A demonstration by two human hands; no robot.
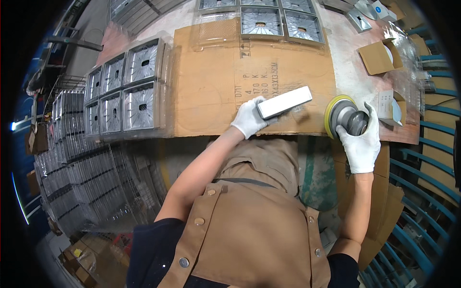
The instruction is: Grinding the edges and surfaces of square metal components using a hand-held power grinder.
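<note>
My left hand (249,118), in a white glove, is closed on the near left end of a metal box-shaped part (287,102). The part is tilted over the cardboard sheet (211,86), with a bright, smooth side facing up; its inside is hidden. In my gloved right hand (360,146) is an orbital sander (354,122), its grey body gripped between thumb and fingers. The sander's yellow-rimmed round pad (329,117) faces left, tilted up on edge and apart from the metal part.
Square metal trays (139,106) with dark center openings sit in clear plastic packing at left; similar trays (261,21) lie at the far edge. Open cardboard boxes (379,57) with round discs stand at right. Stacked trays (91,182) rise lower left, and blue rails (439,127) line the right.
</note>
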